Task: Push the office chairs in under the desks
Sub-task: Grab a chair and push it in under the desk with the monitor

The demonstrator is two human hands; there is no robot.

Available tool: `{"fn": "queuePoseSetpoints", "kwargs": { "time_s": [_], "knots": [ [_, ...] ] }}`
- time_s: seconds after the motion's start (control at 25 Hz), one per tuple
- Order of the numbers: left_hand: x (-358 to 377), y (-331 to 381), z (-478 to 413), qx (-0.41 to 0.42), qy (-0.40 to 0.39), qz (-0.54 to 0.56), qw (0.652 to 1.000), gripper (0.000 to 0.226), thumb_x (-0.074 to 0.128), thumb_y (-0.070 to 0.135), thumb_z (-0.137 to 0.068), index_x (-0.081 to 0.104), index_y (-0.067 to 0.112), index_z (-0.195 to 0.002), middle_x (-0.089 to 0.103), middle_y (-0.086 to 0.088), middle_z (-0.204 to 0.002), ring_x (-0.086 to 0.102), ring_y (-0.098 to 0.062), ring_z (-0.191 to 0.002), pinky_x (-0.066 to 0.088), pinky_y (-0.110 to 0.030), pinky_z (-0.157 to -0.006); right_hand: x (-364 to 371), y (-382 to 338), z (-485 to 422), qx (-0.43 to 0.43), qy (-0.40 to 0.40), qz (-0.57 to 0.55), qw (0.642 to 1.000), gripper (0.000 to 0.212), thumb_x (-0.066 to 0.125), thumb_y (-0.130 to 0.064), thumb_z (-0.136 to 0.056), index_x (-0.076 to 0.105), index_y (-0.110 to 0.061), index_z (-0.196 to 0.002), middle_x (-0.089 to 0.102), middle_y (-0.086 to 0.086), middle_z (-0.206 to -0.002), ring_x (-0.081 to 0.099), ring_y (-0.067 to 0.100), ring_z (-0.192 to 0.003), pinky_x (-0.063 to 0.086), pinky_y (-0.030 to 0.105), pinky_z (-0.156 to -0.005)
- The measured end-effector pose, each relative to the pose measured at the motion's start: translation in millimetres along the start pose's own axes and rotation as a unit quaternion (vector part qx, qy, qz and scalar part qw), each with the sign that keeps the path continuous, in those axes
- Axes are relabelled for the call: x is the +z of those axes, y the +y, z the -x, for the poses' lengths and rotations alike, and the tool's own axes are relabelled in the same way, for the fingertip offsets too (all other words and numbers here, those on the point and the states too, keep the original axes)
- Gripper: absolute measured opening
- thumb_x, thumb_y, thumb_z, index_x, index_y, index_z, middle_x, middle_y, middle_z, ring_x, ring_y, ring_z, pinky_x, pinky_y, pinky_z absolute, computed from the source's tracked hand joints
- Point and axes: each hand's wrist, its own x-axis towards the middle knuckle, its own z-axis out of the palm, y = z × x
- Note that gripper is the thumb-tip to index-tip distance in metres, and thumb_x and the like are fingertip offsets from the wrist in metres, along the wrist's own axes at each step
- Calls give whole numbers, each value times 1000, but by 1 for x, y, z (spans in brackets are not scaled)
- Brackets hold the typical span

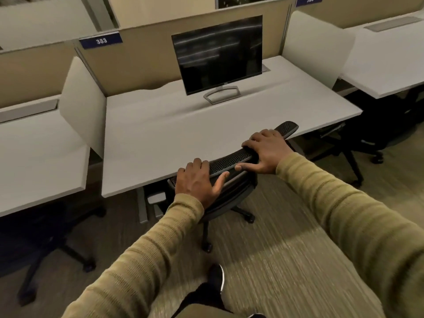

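A black mesh-backed office chair (229, 160) stands at the front edge of the middle white desk (160, 138), its seat under the desktop and its wheeled base (207, 235) on the carpet. My left hand (198, 181) lies over the left end of the chair's top rail, fingers curled over it. My right hand (266, 152) grips the rail further right, thumb along its near side. The right tip of the backrest (286, 128) sticks up past my fingers. Both sleeves are olive knit.
A dark monitor (218, 53) stands on the middle desk. Another dark chair (39, 239) sits under the left desk (34, 161), and one (358, 138) under the right desk (385, 65). Beige partitions divide the desks. My shoe (216, 278) is on the striped carpet.
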Motion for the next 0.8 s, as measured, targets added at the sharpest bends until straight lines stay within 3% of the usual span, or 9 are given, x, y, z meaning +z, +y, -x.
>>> {"fn": "queuePoseSetpoints", "kwargs": {
  "time_s": [0.28, 0.52, 0.8],
  "knots": [
    [3, 14, 5, -2, 68, 18, 998, 61, 46, 72, -88, 67, 15, -95, 63, -5, -86, 59, -27, -71, 45, -35, -63, 13, 11, 12, 12, 50, -14, 999, 109, 9, -104, -57, 63, -26, -112, 58, 2, -109, 46, 24, -105, 37, 42, -93],
    [5, 27, -7, 14, 106, 44, 993, 66, 40, 75, -89, 68, 16, -93, 65, -3, -83, 60, -26, -70, 48, -35, -64, 30, 31, 24, 40, 172, -57, 983, 98, 24, -104, -61, 66, -22, -96, 59, 2, -93, 50, 26, -93, 38, 42, -86],
    [15, 49, -33, 30, 132, 54, 989, 66, 42, 74, -89, 68, 13, -90, 64, -4, -80, 59, -27, -66, 48, -34, -62, 27, 66, 12, 44, 184, -47, 981, 96, 29, -103, -60, 66, -22, -93, 59, 0, -92, 49, 24, -91, 38, 40, -84]
  ]
}}
